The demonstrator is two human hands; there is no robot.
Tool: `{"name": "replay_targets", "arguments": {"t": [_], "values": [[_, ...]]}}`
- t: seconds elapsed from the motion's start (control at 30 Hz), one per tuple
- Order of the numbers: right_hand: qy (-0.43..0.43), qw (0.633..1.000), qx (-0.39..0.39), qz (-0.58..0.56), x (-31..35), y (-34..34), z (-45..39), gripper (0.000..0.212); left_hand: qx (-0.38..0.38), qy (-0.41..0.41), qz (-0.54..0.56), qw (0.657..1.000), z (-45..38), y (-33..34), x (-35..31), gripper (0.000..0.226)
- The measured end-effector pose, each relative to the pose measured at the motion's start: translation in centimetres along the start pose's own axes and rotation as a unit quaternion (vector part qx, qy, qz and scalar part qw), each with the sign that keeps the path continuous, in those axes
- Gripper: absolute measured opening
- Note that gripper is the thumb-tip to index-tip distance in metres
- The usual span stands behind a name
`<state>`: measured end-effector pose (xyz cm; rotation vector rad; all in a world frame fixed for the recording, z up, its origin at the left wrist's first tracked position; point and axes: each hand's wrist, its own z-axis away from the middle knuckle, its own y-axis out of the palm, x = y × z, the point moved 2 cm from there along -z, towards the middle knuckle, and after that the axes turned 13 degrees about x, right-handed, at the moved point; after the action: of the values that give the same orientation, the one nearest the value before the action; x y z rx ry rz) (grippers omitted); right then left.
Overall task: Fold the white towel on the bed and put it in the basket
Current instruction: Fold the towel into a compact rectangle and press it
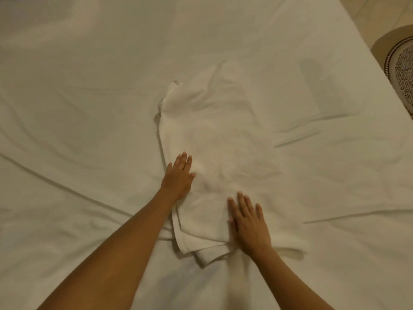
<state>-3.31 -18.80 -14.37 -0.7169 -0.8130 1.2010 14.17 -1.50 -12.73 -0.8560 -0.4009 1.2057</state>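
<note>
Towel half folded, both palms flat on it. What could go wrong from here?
1. The towel is white on a white sheet; its right edge is hard to make out, so a fold could line up badly.
2. Near corners under the right hand lie uneven and may splay when lifted.
3. The left hand sits at the edge and may drag a layer.

Lighting is dim and warm, giving the white bed sheet (89, 97) a yellowish-grey cast. Illumination is diffuse; no direct source or glare is visible. Shadows are soft, lying in the sheet creases and along the towel (212, 130) folds at centre frame. The whole picture is soft, with fine fabric texture lost. Wide-angle distortion bends the bed edge at upper right. The upper left corner darkens.
</note>
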Motion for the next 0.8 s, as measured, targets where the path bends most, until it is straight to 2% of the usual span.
{"name": "replay_targets", "arguments": {"t": [0.23, 0.37, 0.47, 0.67, 0.8], "values": [[-0.063, 0.994, 0.033, 0.089, -8.1, -1.7, 2.8, 0.053, 0.021, -0.01, 0.083, 0.996, 6.0, 6.5, -4.9, 0.069], [-0.1, 0.986, 0.08, 0.108, -10.4, -1.4, 5.0, 0.056, 0.052, 0.016, 0.086, 0.995, 9.6, 11.5, -7.0, 0.106], [-0.12, 0.98, 0.106, 0.118, -12.2, -0.3, 6.2, 0.06, 0.051, 0.01, 0.048, 0.998, 11.5, 14.7, -7.2, 0.089], [-0.15, 0.969, 0.1, 0.17, -13.6, 1.1, 6.2, 0.068, 0.017, 0.04, -0.01, 0.999, 11.7, 15.3, -6.8, 0.114], [-0.167, 0.964, 0.082, 0.189, -13.4, 0.8, 5.2, 0.089, -0.025, 0.034, -0.032, 0.999, 11.6, 15.6, -7.1, 0.1]]}}
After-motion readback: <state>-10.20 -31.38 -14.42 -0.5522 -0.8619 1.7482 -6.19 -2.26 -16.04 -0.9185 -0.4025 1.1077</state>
